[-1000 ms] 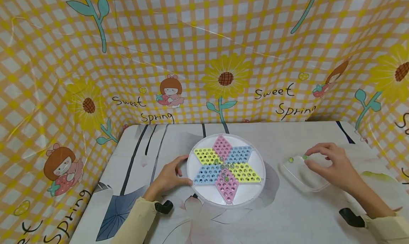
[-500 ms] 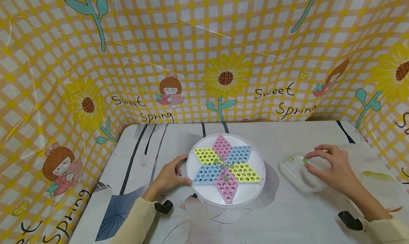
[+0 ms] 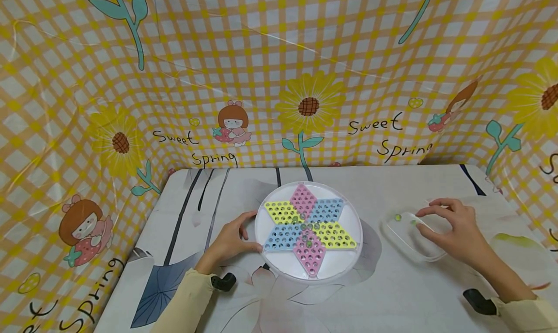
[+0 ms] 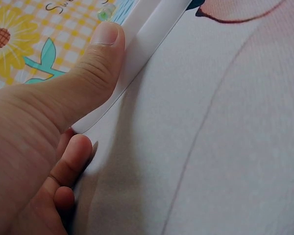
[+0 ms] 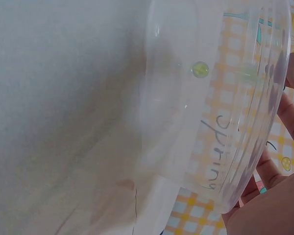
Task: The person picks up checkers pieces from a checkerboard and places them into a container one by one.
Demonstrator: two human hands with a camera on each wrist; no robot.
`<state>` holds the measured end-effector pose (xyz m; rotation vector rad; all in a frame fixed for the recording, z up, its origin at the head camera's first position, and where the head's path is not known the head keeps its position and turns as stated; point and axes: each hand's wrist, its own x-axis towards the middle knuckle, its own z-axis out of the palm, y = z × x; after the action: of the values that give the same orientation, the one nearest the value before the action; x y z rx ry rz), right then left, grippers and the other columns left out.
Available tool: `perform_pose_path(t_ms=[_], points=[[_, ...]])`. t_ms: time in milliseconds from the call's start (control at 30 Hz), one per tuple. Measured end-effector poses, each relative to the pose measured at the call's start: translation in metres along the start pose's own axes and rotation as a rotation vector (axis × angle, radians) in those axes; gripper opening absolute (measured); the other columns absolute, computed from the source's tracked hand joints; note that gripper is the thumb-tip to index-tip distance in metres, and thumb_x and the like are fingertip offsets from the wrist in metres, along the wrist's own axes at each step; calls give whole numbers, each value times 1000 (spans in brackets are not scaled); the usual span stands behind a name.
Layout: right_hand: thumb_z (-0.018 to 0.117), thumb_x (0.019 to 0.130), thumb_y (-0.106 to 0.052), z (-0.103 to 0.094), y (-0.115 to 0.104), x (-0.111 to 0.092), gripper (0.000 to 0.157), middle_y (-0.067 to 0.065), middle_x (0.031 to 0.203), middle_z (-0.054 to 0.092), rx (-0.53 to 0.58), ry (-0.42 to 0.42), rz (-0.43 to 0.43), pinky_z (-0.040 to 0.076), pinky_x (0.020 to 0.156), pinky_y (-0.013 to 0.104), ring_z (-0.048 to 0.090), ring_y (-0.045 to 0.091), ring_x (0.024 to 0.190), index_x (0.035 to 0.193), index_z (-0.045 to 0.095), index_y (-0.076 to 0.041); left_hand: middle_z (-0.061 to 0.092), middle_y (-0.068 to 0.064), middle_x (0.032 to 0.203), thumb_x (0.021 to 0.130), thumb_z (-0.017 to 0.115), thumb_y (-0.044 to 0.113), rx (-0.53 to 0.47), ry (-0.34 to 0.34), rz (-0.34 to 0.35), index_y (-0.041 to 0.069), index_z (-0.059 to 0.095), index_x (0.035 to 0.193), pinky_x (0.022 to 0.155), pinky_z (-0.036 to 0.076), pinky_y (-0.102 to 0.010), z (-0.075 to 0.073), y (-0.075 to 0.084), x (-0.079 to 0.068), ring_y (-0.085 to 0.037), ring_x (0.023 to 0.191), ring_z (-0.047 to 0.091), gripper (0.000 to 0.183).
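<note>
Gripping the Chinese checkers board (image 3: 279, 260) by its rim, the left hand (image 3: 230, 237) anchors it nicely. Right of the board, the right hand (image 3: 455, 229) bends over the clear plastic tray (image 3: 405, 239), just beside a green marble (image 3: 413, 222); I can't tell whether it's pinched. A light two-finger pinch should curb rolling.

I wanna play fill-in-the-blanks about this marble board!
1. The ____ hand holds the round board by its edge.
2. The round board shows a six-pointed ____.
3. The tip lowest in the head view is ____.
4. The marbles at the clear tray look ____.

Missing words: left; star; pink; green.
</note>
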<state>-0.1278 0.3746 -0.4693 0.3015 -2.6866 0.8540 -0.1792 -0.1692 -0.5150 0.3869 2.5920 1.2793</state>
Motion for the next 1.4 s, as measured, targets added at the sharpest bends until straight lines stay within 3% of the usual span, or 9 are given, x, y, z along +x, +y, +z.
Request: perform_pose_path(t_ms=[433, 600, 833, 1167, 1400], points=[[86, 83, -11, -3, -2, 2, 41, 29, 130, 46, 11, -38, 40, 24, 78, 57, 31, 51, 120, 120, 69, -8, 55, -3, 83, 69, 97, 29, 4, -2, 2, 22, 47, 154, 69, 41, -33, -1, -1, -1, -18, 73, 47, 99], [87, 81, -9, -6, -2, 8, 43, 26, 127, 53, 12, -28, -6, 25, 82, 57, 36, 46, 118, 120, 69, -8, 55, -3, 82, 69, 97, 29, 4, -2, 9, 21, 47, 154, 70, 41, -32, 0, -2, 0, -17, 73, 47, 99], [90, 73, -2, -10, -7, 17, 50, 17, 120, 62, -11, 20, -122, 28, 81, 44, 41, 27, 108, 119, 70, -10, 55, -2, 81, 69, 98, 29, 8, -1, 16, 22, 47, 153, 70, 41, -32, 1, -3, 0, -17, 73, 48, 99], [89, 77, -7, -14, -22, 32, 49, 12, 122, 63, -35, -4, -152, 35, 79, 31, 44, 21, 103, 121, 71, -14, 55, -4, 82, 69, 98, 29, -3, 1, 14, 23, 48, 153, 70, 41, -33, -1, 1, 0, -18, 73, 48, 98], [90, 75, -5, -12, -35, 45, 49, 14, 125, 62, -13, -14, -179, 35, 79, 31, 47, 24, 102, 120, 71, -15, 56, -4, 81, 69, 98, 29, 4, 5, 23, 22, 48, 153, 71, 41, -33, -1, 2, 0, -17, 73, 48, 98]])
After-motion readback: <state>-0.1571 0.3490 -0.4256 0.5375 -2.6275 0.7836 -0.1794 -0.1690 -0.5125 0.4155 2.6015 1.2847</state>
